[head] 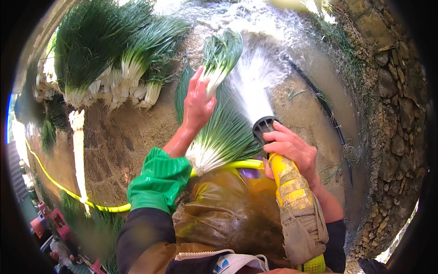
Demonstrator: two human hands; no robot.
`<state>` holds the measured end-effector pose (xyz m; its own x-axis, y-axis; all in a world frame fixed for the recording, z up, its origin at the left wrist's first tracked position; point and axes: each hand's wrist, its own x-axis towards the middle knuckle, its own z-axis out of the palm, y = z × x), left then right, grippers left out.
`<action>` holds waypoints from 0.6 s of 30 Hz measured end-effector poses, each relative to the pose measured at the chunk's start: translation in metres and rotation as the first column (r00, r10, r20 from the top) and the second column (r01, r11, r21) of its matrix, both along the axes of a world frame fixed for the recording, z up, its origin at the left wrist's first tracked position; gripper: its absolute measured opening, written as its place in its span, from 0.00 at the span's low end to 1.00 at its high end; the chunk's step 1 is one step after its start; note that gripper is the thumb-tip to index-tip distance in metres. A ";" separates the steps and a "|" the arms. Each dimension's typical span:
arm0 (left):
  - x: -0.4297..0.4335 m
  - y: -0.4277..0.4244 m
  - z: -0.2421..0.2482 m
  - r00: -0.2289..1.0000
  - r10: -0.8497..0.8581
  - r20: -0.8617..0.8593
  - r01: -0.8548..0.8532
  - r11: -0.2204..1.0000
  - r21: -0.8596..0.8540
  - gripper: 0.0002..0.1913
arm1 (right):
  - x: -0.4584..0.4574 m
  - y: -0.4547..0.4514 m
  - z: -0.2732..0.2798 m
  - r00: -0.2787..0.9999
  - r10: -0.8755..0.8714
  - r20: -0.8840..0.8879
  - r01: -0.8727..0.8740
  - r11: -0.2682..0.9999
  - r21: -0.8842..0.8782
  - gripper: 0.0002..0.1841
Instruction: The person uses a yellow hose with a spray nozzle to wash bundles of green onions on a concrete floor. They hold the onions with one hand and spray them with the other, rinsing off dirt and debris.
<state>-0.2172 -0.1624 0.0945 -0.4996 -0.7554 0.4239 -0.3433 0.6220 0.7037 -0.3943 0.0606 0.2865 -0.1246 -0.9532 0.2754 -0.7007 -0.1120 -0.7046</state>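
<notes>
My left hand (198, 102) grips a small bunch of green onions (222, 56) by its pale stems, the leaves pointing away from me. A green waterproof sleeve (159, 179) covers that forearm. In my right hand (296, 149) is a hose with a black nozzle (265, 128); yellow tape and grey cloth wrap its body (292, 191). A broad white water spray (251, 85) shoots forward from it, passing just right of the held bunch. Below my left hand, a larger bundle of green onions (222, 137) lies fanned out, its white root ends towards me.
Piled green onions (102, 51) lie at the upper left on wet ground (109, 154). A yellow hose (113, 208) curves across in front of me. To the right run a black pipe (325, 102) and a rough stone wall (393, 130). Red plastic crates (56, 219) are at the lower left.
</notes>
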 end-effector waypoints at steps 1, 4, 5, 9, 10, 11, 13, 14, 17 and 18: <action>0.002 -0.005 0.006 0.997 0.032 -0.065 -0.042 0.986 -0.163 0.26 | -0.001 -0.001 0.001 1.000 0.002 0.012 0.000 0.995 -0.096 0.19; -0.013 -0.004 -0.005 0.863 0.206 -0.460 0.247 0.623 0.742 0.27 | 0.005 -0.011 -0.001 0.999 0.042 0.001 -0.042 0.999 -0.005 0.18; -0.020 0.003 -0.016 0.751 0.318 -0.579 0.514 0.271 0.814 0.28 | 0.010 -0.014 -0.002 0.997 0.069 0.022 -0.069 0.997 -0.028 0.18; -0.038 0.068 -0.083 0.650 0.407 -0.642 0.734 -0.115 0.669 0.28 | 0.016 -0.014 -0.002 0.995 0.100 0.026 -0.100 0.995 0.029 0.17; -0.040 0.078 -0.097 0.768 0.490 -0.412 0.592 -0.298 0.749 0.28 | 0.016 -0.013 -0.002 0.998 0.061 0.016 -0.062 0.997 0.039 0.16; -0.036 0.089 -0.105 0.763 0.532 -0.366 0.561 -0.267 0.783 0.27 | 0.015 -0.012 -0.002 1.000 -0.007 0.026 0.008 1.000 -0.011 0.16; -0.032 0.097 -0.115 0.786 0.498 -0.367 0.513 -0.192 0.837 0.25 | 0.014 -0.009 -0.003 0.999 0.042 0.019 -0.044 0.994 0.102 0.14; -0.032 0.099 -0.116 0.717 0.502 -0.483 0.586 -0.061 0.808 0.21 | 0.014 -0.008 -0.003 0.995 0.097 0.036 -0.101 0.986 0.133 0.13; -0.020 0.089 -0.108 0.639 0.587 -0.496 0.690 -0.154 0.707 0.22 | 0.014 -0.012 -0.005 0.961 0.275 0.035 -0.276 0.937 0.213 0.14; -0.019 0.088 -0.106 0.650 0.558 -0.515 0.690 -0.151 0.708 0.22 | 0.013 -0.012 -0.004 0.984 0.175 0.021 -0.176 0.976 0.125 0.15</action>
